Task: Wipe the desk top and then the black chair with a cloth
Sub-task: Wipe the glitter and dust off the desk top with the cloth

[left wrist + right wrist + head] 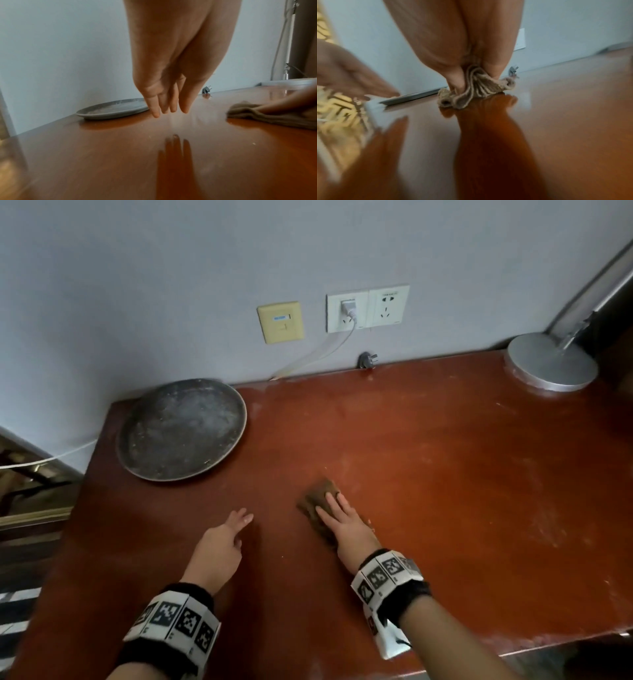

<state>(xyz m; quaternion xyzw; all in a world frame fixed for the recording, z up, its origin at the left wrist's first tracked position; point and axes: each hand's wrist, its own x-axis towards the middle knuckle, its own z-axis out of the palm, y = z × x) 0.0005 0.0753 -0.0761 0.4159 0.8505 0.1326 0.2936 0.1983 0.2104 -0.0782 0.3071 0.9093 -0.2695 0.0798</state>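
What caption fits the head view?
Right hand holds a brown cloth on the desk top; left hand open beside it.

desk top [445, 474] ctr/R: left open for passage | back-L blocked by round tray [181, 429] | back-R cnr taken by lamp base [551, 362] | loose plug [368, 360] lodged vs wall [171, 285]

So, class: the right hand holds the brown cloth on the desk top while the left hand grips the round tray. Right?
No: the left hand grips nothing; the left wrist view shows it hovering above the desk top, apart from the round tray. The right hand holds the cloth.
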